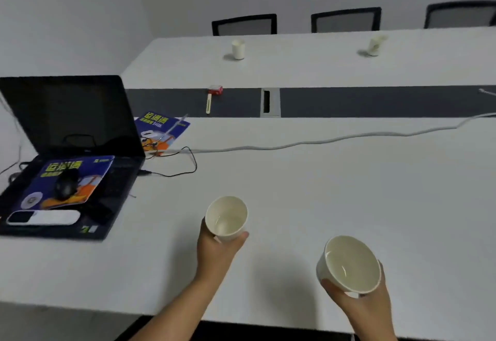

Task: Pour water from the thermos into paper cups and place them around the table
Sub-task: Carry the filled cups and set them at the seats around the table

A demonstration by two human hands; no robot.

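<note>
My left hand [216, 249] grips a white paper cup [226, 218] with water in it, held above the near part of the white table [335, 193]. My right hand [362, 303] grips a second paper cup [349, 264], also holding water, lower and to the right near the table's front edge. Two more paper cups stand on the far side of the table: one at the far left [238, 49] and one at the far right [374, 45]. No thermos is in view.
An open black laptop [67, 115] sits at the left with a blue booklet [67, 182], a mouse [65, 183] and a phone on it. A white cable [322, 142] crosses the table. A dark centre strip [375, 101] holds a red box and a pen. Three chairs [346, 20] line the far side.
</note>
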